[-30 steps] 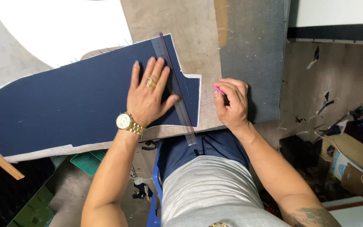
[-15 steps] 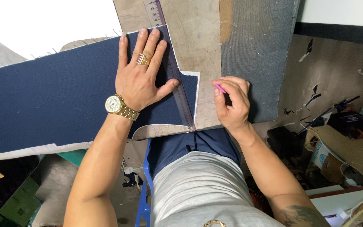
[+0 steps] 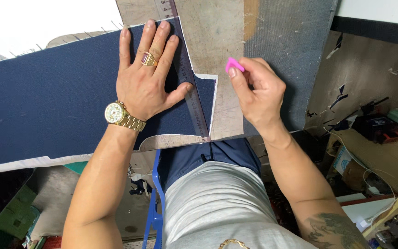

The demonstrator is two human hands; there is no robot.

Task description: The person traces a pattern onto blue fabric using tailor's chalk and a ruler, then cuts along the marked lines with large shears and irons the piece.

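- Left hand (image 3: 146, 83) lies flat, palm down and fingers spread, on a navy fabric panel (image 3: 56, 110); it grasps nothing, only presses.
- Thumb of that hand touches a clear ruler (image 3: 190, 85), which runs along the fabric's right edge, toward the person's body.
- Gold ring and gold wristwatch (image 3: 115, 113) on the left hand and wrist.
- Right hand (image 3: 256, 90) hovers just beside the ruler, above the table (image 3: 217, 32), fingertips pinched on a small pink piece (image 3: 232, 65), probably tailor's chalk; too small to be sure.
- Chalk tip sits off the fabric, over bare table, near the panel's stepped corner.
- Fabric shows a thin white outline along its right edge.
- White sheet (image 3: 42, 20) lies at upper left, beyond the fabric.
- Blue stool frame (image 3: 155, 203) below the table edge.
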